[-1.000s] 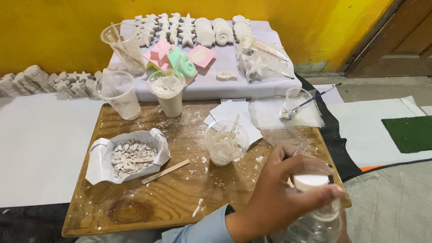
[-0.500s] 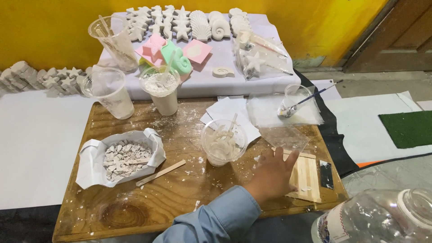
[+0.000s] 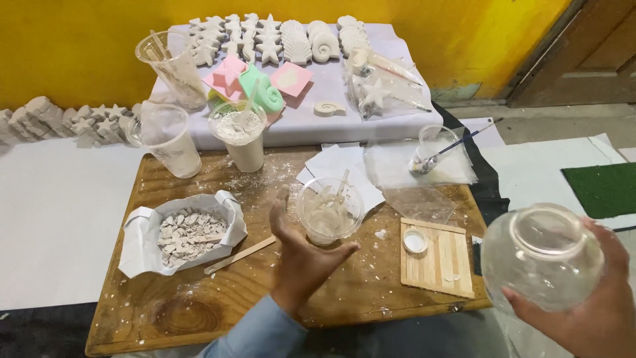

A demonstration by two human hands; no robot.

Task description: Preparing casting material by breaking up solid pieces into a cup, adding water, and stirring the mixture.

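My right hand [image 3: 583, 311] grips a round clear jar [image 3: 542, 255] at the lower right, off the board's right edge, its open mouth tilted toward me. Its white cap [image 3: 415, 240] lies on a small mat of wooden sticks [image 3: 440, 262]. My left hand [image 3: 301, 252] hovers open, palm up, over the wooden board [image 3: 199, 305], just in front of a clear plastic cup [image 3: 329, 211] holding white paste and a stick. A wooden stick [image 3: 240, 254] lies left of that hand.
A white paper wrap of plaster chunks [image 3: 185, 232] sits at the board's left. Behind stand an empty cup [image 3: 165, 140] and a cup of white powder [image 3: 240, 132]. A cloth-covered table [image 3: 311, 106] holds white plaster stars, shells and coloured moulds. A cup with a brush [image 3: 434, 147] is at the right.
My right hand has drawn the jar to the right and tilted its mouth toward me. The cap now lies on the stick mat. My left hand lifted off the board and turned palm up.
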